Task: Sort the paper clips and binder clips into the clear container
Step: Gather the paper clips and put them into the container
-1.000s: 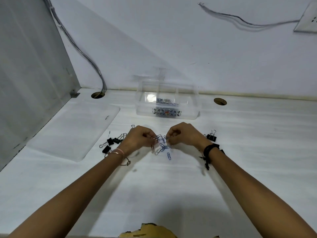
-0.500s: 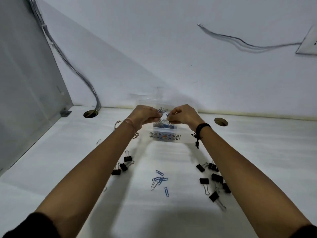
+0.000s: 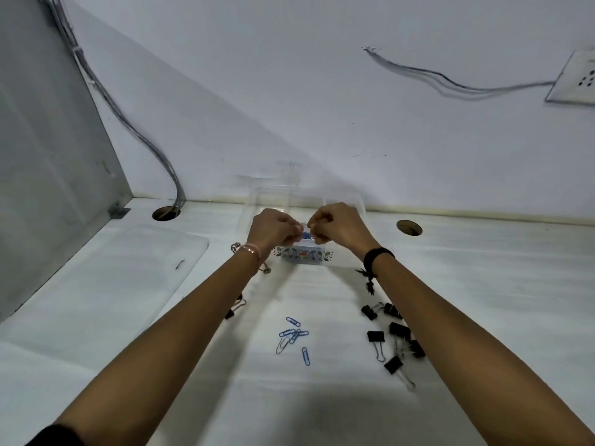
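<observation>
The box [image 3: 302,254] sits far on the bench [image 3: 483,284]. Both hands, left [image 3: 273,230] and right [image 3: 338,225], pinch blue clips [image 3: 306,235] over it. More paper clips [image 3: 293,336] and black clips [image 3: 391,336] wait nearer.

Bench [image 3: 483,284]: white, matt, faint grain, looks laminate. Clear container [image 3: 302,252] at frame centre: transparent glossy plastic, printed floral band on its front wall. Paper clips [image 3: 291,336] lower centre: thin wire, blue coated, one bare silver. Binder clips [image 3: 394,336] lower right: matt black bodies, shiny wire handles. Panel [image 3: 48,140] at left: dull grey sheet metal. Wall [image 3: 322,91]: matt white paint.
</observation>
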